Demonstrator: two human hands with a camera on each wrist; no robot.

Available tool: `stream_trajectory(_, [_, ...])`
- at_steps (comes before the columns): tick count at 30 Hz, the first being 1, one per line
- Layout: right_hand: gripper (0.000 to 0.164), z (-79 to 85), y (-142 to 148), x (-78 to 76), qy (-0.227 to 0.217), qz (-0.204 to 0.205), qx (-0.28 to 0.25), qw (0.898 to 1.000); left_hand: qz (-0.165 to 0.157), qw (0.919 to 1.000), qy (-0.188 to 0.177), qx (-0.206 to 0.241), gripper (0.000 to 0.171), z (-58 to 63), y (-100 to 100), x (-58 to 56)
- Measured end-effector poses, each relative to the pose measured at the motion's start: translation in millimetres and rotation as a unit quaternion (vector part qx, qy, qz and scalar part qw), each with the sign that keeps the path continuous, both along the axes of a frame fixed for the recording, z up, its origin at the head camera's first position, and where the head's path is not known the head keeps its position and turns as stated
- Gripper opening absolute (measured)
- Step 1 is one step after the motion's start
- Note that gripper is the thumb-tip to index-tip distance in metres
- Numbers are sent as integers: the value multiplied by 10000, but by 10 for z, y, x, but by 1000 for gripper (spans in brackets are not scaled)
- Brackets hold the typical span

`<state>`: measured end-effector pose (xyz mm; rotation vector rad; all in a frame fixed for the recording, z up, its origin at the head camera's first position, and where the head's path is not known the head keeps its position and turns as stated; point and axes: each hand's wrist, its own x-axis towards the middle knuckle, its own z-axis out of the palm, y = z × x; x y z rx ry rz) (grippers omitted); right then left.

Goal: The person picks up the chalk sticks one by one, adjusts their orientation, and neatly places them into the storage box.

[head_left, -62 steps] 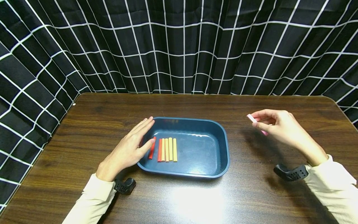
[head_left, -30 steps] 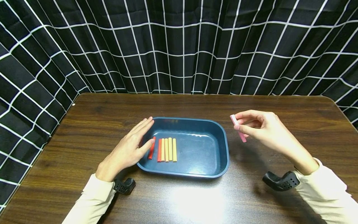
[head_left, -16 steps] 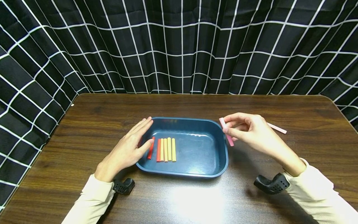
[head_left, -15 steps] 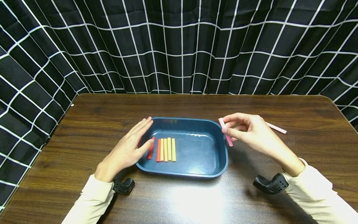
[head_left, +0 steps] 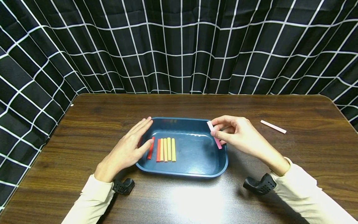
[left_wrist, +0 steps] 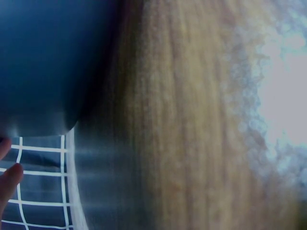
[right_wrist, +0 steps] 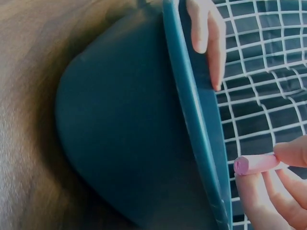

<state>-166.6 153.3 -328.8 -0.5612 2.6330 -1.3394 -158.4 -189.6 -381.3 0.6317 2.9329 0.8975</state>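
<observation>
My right hand [head_left: 237, 133] pinches a pink chalk stick [head_left: 217, 142] between thumb and fingers, over the right end of the blue tray [head_left: 184, 175]. In the right wrist view the chalk's [right_wrist: 259, 163] round end faces the camera, above the tray rim [right_wrist: 192, 110]. My left hand [head_left: 127, 151] lies with straight fingers along the tray's left rim, thumb reaching inside. Within the tray are a red chalk stick [head_left: 150, 148] near that thumb and a row of another red one [head_left: 158, 150] and several yellow sticks [head_left: 169, 150].
A pale pink chalk stick [head_left: 273, 127] lies on the wooden table [head_left: 112, 109] to the right of the tray. A black grid-patterned curtain [head_left: 179, 46] hangs behind the table. Black wrist cameras [head_left: 260, 184] sit under both wrists.
My right hand has carried the pink chalk leftward from the table's right side to over the tray, uncovering the pale pink stick behind it. The left hand stays at the rim.
</observation>
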Motion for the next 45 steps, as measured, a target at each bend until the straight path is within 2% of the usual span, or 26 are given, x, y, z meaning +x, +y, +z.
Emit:
stream_trajectory(8, [26,-50,-124,22,-133,61,-139,9998,-82,9999,67,63,64,6,-9,3])
stream_trajectory(15, [28,-95,-249,27,-416,154,-155,9989,-70,9999,72,50,64,4,-13,12])
stream_trajectory(22, [29,-158,-383,2,-489,256,-151,9984,-85,9999,96,55,64,-1,-17,14])
stream_trajectory(29, [30,-209,-472,-26,-740,364,-321,9961,-112,9998,152,65,64,-26,-15,-3])
stream_trajectory(36, [31,-247,-556,-54,-958,427,-450,9935,-39,10000,75,51,65,7,-4,-6])
stream_trajectory(45, [32,-295,-680,-71,-1068,319,-359,9931,-48,10000,79,23,64,0,-3,0])
